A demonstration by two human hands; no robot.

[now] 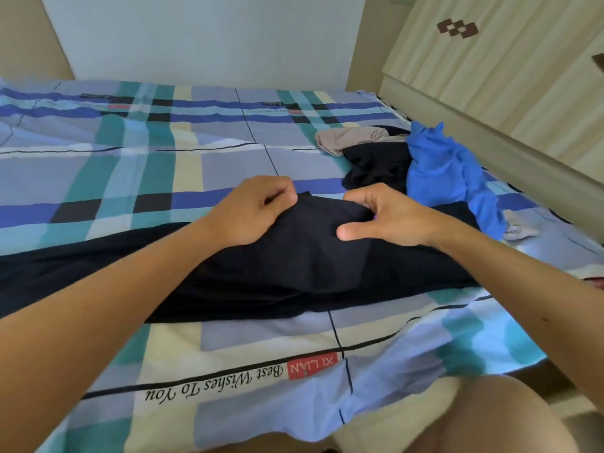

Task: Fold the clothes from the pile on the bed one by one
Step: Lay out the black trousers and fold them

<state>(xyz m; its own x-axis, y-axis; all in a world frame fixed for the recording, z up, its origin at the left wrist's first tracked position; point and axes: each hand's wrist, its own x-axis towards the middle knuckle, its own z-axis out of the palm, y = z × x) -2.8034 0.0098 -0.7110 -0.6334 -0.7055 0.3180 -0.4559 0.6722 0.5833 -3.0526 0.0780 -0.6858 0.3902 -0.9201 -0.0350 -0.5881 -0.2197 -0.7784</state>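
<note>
A dark garment [294, 266] lies spread on the plaid bed [196, 152], its raised far edge pinched in the grip of the left hand [258, 210] and, seemingly, of the right hand [389, 217], beside the clothes pile [408, 158].

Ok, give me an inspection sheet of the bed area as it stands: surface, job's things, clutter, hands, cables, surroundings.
Surface: bed under a plaid sheet, with printed text near the front edge.
Job's things: dark garment spread across the near part of the bed; pile at the far right, made up of a beige piece, a black piece and a blue piece.
Clutter: small pale item beside the pile, too blurred to identify.
Hands: left hand pinches the dark garment's far edge; right hand grips the same edge, thumb out.
Cables: nothing seen.
Surroundings: pale wall behind the bed; cream wardrobe on the right.
</note>
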